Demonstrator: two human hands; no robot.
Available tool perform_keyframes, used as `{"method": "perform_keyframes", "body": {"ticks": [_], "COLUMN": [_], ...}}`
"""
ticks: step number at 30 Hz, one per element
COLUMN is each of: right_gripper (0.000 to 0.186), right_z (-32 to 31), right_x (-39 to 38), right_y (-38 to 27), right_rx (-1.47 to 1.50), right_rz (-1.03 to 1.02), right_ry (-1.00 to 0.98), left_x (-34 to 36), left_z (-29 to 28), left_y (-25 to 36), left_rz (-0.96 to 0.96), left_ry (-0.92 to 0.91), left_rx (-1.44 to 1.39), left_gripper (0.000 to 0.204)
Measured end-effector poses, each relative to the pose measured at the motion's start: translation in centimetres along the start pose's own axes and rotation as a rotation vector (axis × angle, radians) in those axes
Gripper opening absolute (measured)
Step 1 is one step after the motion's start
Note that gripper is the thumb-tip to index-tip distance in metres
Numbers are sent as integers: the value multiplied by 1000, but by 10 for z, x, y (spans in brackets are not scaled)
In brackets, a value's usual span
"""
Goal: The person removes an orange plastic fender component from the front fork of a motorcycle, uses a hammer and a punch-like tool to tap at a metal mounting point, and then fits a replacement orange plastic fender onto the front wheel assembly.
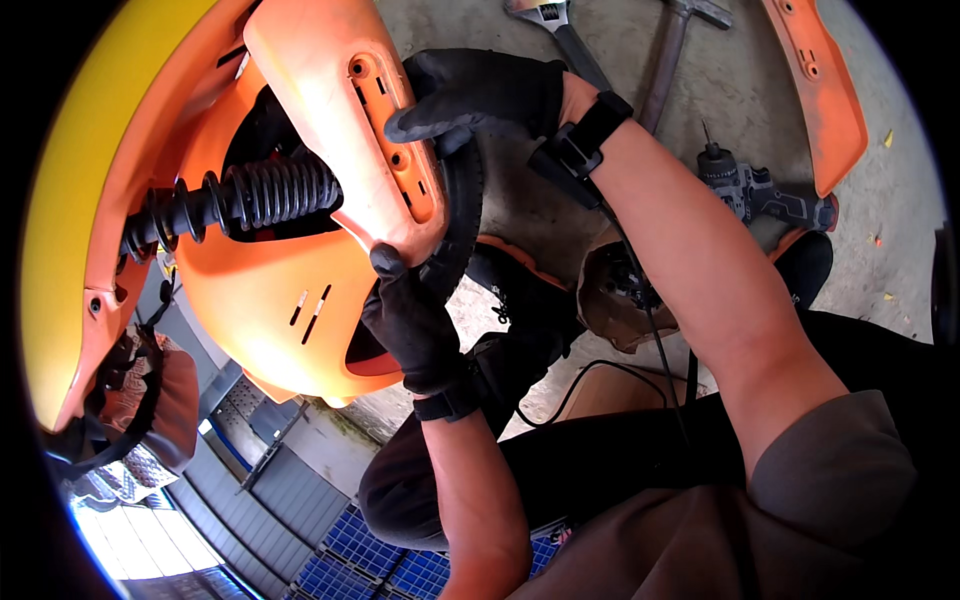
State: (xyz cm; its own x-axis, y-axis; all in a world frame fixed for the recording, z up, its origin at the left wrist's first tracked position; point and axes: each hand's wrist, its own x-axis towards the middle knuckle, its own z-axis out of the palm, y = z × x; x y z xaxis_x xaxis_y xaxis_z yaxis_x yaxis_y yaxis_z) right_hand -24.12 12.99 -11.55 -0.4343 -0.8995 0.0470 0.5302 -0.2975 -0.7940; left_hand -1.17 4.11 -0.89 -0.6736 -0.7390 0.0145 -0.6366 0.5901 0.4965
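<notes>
My left hand, in a black glove, is closed around the lower end of a long orange plastic cover, thumb on its face. At the cover's right edge my right hand, also black-gloved, grips it, some fingers hidden behind it. The cover is tilted and has a recessed strip with holes and slots. Behind it lie a black shock absorber with a coil spring, a black tyre and an orange fender with two slots. A yellow and orange body panel curves along the left.
On the concrete floor lie an adjustable wrench, a hammer, a cordless drill and a loose orange panel. An opened brown bag with dark small parts sits by my legs. A black cable hangs from my right wrist strap.
</notes>
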Motion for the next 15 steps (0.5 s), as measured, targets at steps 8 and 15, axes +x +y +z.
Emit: {"method": "perform_keyframes", "body": {"ticks": [8,15], "right_gripper": [66,61], "right_z": [-1,-2], "right_x": [0,2], "right_y": [-3,0], "right_rx": [-4,7], "right_rz": [80,91], "right_ry": [21,-10], "left_x": [0,0], "left_z": [2,6], "left_y": [3,12], "left_rz": [61,-70], "left_ry": [17,26], "left_rx": [-16,-183], "left_gripper": [35,38]}}
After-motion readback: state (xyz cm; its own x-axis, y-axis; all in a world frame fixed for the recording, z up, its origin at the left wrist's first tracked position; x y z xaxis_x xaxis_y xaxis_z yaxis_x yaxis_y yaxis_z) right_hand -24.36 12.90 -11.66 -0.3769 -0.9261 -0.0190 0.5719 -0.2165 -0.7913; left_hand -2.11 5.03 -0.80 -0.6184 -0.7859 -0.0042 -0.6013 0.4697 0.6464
